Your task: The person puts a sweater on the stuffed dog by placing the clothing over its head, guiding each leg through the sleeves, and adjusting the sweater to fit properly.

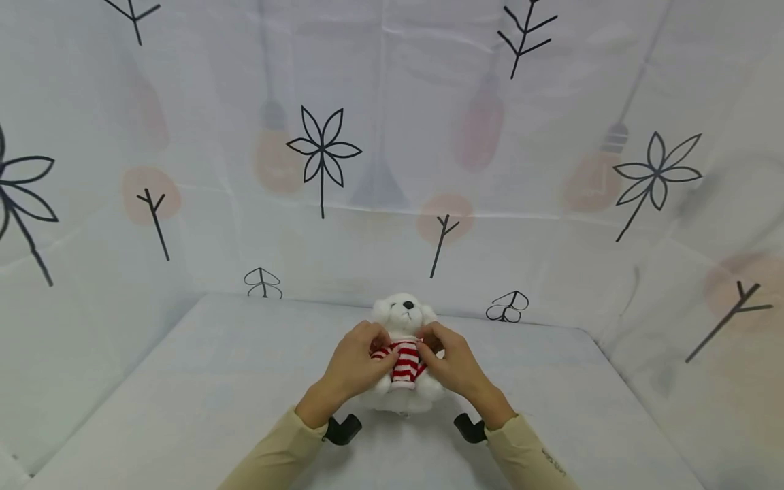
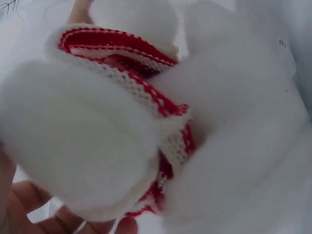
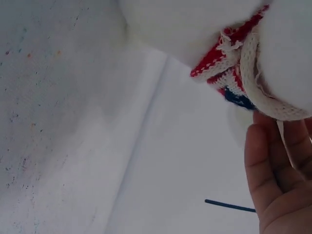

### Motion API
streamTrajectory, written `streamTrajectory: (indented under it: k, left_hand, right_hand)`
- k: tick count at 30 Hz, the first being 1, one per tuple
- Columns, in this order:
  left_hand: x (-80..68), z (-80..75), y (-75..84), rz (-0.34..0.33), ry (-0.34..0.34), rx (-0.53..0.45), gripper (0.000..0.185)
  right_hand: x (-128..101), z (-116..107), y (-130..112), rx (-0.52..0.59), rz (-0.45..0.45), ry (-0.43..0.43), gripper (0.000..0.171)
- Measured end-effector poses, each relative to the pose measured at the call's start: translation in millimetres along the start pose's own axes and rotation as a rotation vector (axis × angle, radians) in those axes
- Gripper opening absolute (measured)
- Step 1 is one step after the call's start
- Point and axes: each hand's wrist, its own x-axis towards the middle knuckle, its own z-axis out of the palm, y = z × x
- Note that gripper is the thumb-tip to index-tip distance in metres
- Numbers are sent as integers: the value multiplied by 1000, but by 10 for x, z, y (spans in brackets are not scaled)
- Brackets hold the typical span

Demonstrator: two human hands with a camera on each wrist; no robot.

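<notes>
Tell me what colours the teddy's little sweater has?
The sweater has red and white stripes, clearest in the head view.

Open table surface (image 1: 184,408) left and right of plush bear (image 1: 404,320). Patterned cloth backdrop (image 1: 392,224) close behind bear blocks far side; cloth walls shut in both sides.

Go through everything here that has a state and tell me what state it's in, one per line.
plush dog: upright on the table, facing the camera, held from both sides
striped sweater: on the dog's body, pinched at the shoulders
left hand: fingers curled, pinching the sweater
right hand: fingers curled, pinching the sweater
</notes>
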Motion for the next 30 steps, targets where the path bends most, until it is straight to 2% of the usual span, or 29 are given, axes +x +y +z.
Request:
streamTrajectory:
  k: [2, 6, 9, 11, 16, 21, 25, 28, 30]
  left_hand:
    - [1, -16, 19, -42, -33, 15, 20]
    - [3, -49, 47, -114, -84, 23, 26]
    - [5, -59, 55, -138, -108, 18, 28]
    - [6, -60, 54, -140, -110, 9, 28]
    - [5, -39, 17, -85, -65, -42, 29]
    - [6, 23, -61, -11, -30, -58, 34]
    - [-3, 53, -73, -12, -18, -34, 27]
    - [-11, 59, -38, -26, 16, -3, 16]
    - [-20, 58, -6, -32, 47, 14, 19]
  right_hand:
    - [0, -7, -10, 18, 54, -38, 21]
    - [4, -18, -65, 66, 216, -163, 37]
    - [10, -16, -105, 83, 308, -237, 46]
    - [14, -10, -113, 96, 329, -253, 48]
    - [16, -7, -115, 139, 263, -197, 47]
    - [4, -10, -107, 61, 153, -84, 47]
    - [-11, -2, -92, 34, 126, -48, 40]
    - [-18, 8, -86, 74, 129, -64, 32]
    - [-18, 16, -91, 110, 129, -79, 30]
